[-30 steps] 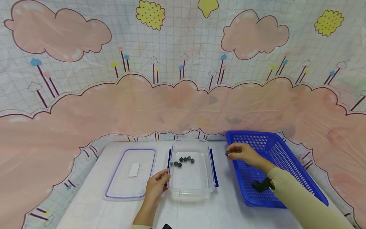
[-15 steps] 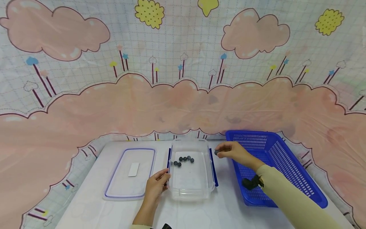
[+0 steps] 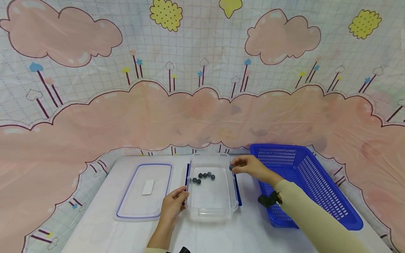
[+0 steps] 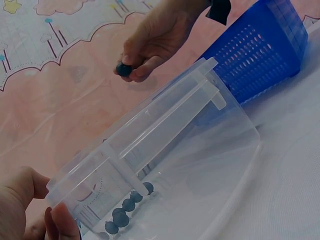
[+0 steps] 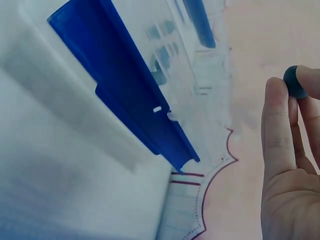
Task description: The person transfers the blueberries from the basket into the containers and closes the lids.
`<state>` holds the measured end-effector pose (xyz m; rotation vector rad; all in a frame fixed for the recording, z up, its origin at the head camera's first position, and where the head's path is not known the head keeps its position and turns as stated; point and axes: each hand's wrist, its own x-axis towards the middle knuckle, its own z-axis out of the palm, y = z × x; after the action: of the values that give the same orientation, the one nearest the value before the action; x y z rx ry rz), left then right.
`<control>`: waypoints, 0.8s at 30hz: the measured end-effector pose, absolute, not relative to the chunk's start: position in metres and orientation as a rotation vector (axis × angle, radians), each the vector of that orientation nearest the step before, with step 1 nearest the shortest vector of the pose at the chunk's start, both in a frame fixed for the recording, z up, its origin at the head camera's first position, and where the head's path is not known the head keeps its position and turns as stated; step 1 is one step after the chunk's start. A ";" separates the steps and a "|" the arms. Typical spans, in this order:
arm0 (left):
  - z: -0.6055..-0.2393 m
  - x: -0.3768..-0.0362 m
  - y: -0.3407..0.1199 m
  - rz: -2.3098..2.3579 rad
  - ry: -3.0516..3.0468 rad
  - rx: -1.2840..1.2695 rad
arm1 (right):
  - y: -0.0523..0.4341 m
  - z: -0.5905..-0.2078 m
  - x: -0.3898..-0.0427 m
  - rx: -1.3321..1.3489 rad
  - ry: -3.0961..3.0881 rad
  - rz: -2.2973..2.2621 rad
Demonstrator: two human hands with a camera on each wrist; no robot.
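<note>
Between the right hand's point(image 3: 251, 167) thumb and fingers is a dark blueberry point(image 5: 294, 82). In the head view that hand is at the right rim of a clear plastic box point(image 3: 212, 201); the left wrist view shows it above the box wall. Several blueberries point(image 3: 205, 175) lie on the box floor, toward its left and back. With thumb and fingers, the left hand point(image 3: 174, 203) grips the box's left side. Blue side flaps hang folded down on the box, and the right flap point(image 5: 120, 75) fills much of the right wrist view.
A blue perforated basket point(image 3: 275, 211) stands to the right, partly under the right forearm. Left of the box lies a clear lid point(image 3: 133, 207) with a blue seal, with a small white rectangular piece point(image 3: 148, 187) on it. A printed cloth point(image 3: 202, 119) rises behind the table.
The right hand has moved left with the blueberry, from over the basket's edge to the box's right rim. The left hand and the box stay where they were.
</note>
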<state>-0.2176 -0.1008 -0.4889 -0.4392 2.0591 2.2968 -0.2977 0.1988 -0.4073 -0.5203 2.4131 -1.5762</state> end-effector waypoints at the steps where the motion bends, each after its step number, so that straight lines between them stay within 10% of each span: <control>1: -0.489 -0.217 -0.101 2.298 2.058 -0.440 | 0.197 -0.408 -0.298 -0.522 2.411 -1.578; 24: -0.487 -0.216 -0.101 2.308 2.052 -0.429 | 0.144 -0.435 -0.307 -0.485 2.526 -1.441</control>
<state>-0.2163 -0.1013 -0.4871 -0.4294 2.0517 2.3078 -0.3070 0.1439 -0.4347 -0.4850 2.5263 -1.4410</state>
